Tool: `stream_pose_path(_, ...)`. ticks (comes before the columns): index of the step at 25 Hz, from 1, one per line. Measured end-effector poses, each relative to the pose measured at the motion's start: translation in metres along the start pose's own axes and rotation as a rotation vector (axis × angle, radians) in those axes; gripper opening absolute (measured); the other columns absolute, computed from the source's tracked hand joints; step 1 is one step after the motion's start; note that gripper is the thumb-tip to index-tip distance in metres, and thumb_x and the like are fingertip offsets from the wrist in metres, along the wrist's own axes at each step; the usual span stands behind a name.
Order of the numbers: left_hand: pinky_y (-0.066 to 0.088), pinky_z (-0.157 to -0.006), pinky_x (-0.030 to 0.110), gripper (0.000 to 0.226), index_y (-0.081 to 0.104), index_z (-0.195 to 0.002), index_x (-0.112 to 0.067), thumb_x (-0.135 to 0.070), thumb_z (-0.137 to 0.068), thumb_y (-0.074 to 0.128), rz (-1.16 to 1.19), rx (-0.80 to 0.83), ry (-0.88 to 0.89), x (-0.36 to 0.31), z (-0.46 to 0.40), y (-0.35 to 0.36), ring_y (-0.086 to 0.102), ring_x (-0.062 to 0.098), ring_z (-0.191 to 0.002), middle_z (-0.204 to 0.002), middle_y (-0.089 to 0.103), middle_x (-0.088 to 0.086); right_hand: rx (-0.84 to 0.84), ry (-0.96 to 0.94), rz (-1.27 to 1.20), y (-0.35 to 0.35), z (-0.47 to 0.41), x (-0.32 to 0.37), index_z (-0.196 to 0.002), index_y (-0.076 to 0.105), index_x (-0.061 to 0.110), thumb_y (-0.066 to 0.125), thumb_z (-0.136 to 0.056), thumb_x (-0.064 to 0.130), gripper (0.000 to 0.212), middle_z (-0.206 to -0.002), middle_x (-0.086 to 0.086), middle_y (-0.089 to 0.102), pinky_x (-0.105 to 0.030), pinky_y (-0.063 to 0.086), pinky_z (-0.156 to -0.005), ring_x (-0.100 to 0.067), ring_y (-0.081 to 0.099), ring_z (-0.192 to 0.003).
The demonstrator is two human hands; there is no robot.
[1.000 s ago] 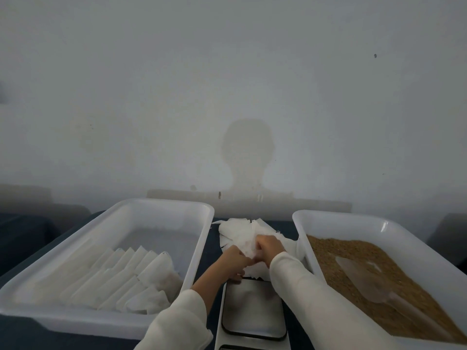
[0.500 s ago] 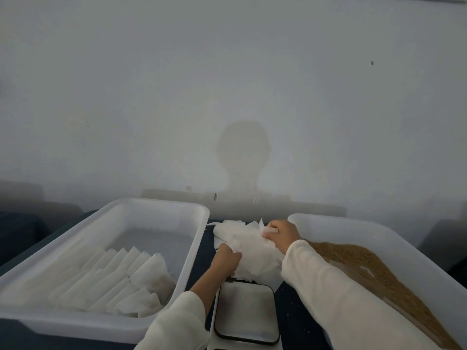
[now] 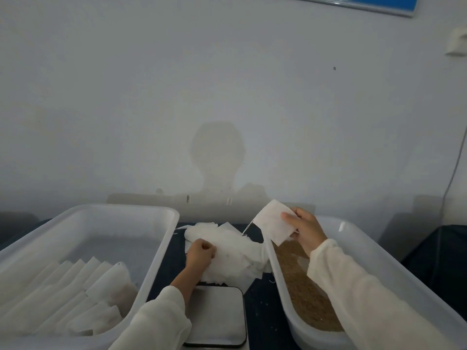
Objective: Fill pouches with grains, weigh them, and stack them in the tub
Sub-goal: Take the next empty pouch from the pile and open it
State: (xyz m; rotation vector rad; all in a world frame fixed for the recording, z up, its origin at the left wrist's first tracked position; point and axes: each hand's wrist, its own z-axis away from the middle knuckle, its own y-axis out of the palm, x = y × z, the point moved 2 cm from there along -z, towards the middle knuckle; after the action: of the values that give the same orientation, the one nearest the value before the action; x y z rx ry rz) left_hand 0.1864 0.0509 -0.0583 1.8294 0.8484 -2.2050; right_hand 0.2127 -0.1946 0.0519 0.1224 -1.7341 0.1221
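My right hand (image 3: 304, 232) pinches one empty white pouch (image 3: 274, 221), thumb on its face, holding it up above the far end of the tub of grains (image 3: 298, 286). My left hand (image 3: 199, 253) is curled, gripping the loose pile of pouches (image 3: 227, 251) that lies on the dark tabletop (image 3: 262, 314) left of that tub. The scale (image 3: 217, 317) sits just nearer than the pile. Farther left, the second tub (image 3: 156, 251) holds rows of filled pouches (image 3: 75, 294).

Right hand (image 3: 304, 232) raised, thumb pinching; left hand (image 3: 200, 253) low, apparently fisted.
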Motion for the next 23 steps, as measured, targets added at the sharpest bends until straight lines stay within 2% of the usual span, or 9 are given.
stream_pose_path(2, 0.053, -0.086, 0.041, 0.005, 0.056, -0.089, -0.008, -0.011, -0.091, 0.059, 0.045, -0.082, 0.030, -0.003, 0.000, 0.001, 0.062, 0.028, -0.087, -0.079, 0.063, 0.006, -0.013, 0.061, -0.122, -0.028, 0.009, -0.006, -0.085, 0.057, 0.009, 0.055, -0.091, 0.008, 0.007, -0.085, -0.007, 0.058, -0.031, 0.049, -0.068, -0.022, 0.057, -0.084)
stream_pose_path(4, 0.051, -0.090, 0.043, 0.019, 0.057, -0.105, -0.001, -0.012, -0.090, 0.062, 0.047, -0.113, -0.005, -0.006, -0.001, 0.002, 0.062, 0.034, -0.098, -0.098, 0.066, 0.017, -0.014, 0.115, -0.177, -0.051, 0.017, -0.015, -0.082, 0.056, 0.009, 0.053, -0.091, 0.005, 0.011, -0.082, -0.009, 0.057, -0.035, 0.047, -0.070, -0.024, 0.055, -0.081)
stream_pose_path(6, 0.046, -0.097, 0.044, 0.043, 0.045, -0.124, 0.003, -0.012, -0.088, 0.063, -0.005, -0.095, -0.067, -0.012, 0.002, 0.008, 0.055, 0.038, -0.112, -0.124, 0.053, 0.024, -0.027, 0.153, -0.194, -0.069, 0.025, -0.024, -0.075, 0.051, 0.010, 0.051, -0.090, 0.003, 0.016, -0.077, -0.010, 0.054, -0.036, 0.043, -0.069, -0.026, 0.053, -0.077)
stream_pose_path(8, 0.040, -0.102, 0.043, 0.050, 0.040, -0.130, -0.001, -0.014, -0.088, 0.062, -0.137, -0.131, -0.043, -0.027, 0.012, 0.017, 0.044, 0.037, -0.121, -0.134, 0.040, 0.022, -0.043, 0.165, -0.213, -0.082, 0.031, -0.030, -0.072, 0.048, 0.011, 0.049, -0.088, 0.002, 0.019, -0.074, -0.010, 0.053, -0.035, 0.039, -0.068, -0.026, 0.052, -0.074)
stream_pose_path(11, 0.040, -0.095, 0.036, 0.031, 0.053, -0.119, -0.008, -0.015, -0.089, 0.060, -0.188, -0.127, 0.204, -0.064, 0.035, 0.041, 0.048, 0.029, -0.115, -0.125, 0.052, 0.013, -0.048, 0.185, -0.268, -0.096, 0.036, -0.032, -0.069, 0.049, 0.014, 0.048, -0.088, 0.003, 0.021, -0.062, -0.004, 0.057, -0.034, 0.039, -0.065, -0.024, 0.052, -0.069)
stream_pose_path(14, 0.047, -0.083, 0.029, 0.021, 0.061, -0.109, -0.008, -0.022, -0.094, 0.056, 0.017, 0.256, 0.342, -0.101, 0.069, 0.080, 0.059, 0.018, -0.097, -0.109, 0.065, 0.007, -0.023, 0.185, -0.281, -0.107, 0.040, -0.031, -0.069, 0.049, 0.015, 0.053, -0.083, 0.008, 0.016, -0.068, -0.006, 0.053, -0.033, 0.039, -0.066, -0.023, 0.052, -0.069)
stream_pose_path(17, 0.050, -0.062, 0.016, 0.027, 0.061, -0.106, -0.006, -0.030, -0.095, 0.056, 0.176, 0.612, 0.259, -0.116, 0.100, 0.115, 0.061, 0.008, -0.073, -0.089, 0.066, 0.000, 0.011, 0.210, -0.286, -0.117, 0.046, -0.038, -0.076, 0.054, 0.012, 0.063, -0.071, 0.012, 0.010, -0.077, -0.010, 0.058, -0.038, 0.045, -0.067, -0.027, 0.055, -0.076)
stream_pose_path(21, 0.045, -0.054, 0.013, 0.019, 0.058, -0.085, -0.013, -0.029, -0.092, 0.059, 0.147, 0.692, 0.283, -0.106, 0.117, 0.142, 0.056, 0.005, -0.065, -0.079, 0.059, -0.004, 0.088, 0.263, -0.326, -0.125, 0.048, -0.048, -0.087, 0.064, 0.011, 0.064, -0.068, 0.014, 0.019, -0.086, -0.014, 0.069, -0.040, 0.053, -0.059, -0.031, 0.064, -0.079)
stream_pose_path(23, 0.042, -0.049, 0.012, 0.016, 0.056, -0.080, -0.012, -0.022, -0.092, 0.061, 0.172, 0.659, 0.308, -0.101, 0.117, 0.147, 0.054, 0.002, -0.056, -0.073, 0.057, -0.003, 0.016, 0.272, -0.219, -0.126, 0.044, -0.056, -0.092, 0.062, 0.011, 0.063, -0.076, 0.011, 0.015, -0.091, -0.017, 0.066, -0.039, 0.052, -0.062, -0.030, 0.061, -0.082)
